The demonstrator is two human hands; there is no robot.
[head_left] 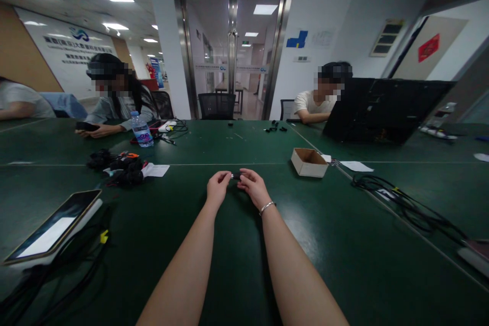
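Over the dark green table, both hands meet on a small dark cylinder with a silvery band; it is too small to name. The thumb and fingertips of my left hand pinch its silvery end. My right hand, with a silver bracelet at the wrist, grips the black end between thumb and fingers. The piece lies roughly level, and the fingers cover much of it. To the right of my hands stands a small open cardboard box.
At left are a tablet, black cables, a dark bundle of straps and a water bottle. Coiled cables and a large black panel are at right. Across the table sit people, one holding a dark object.
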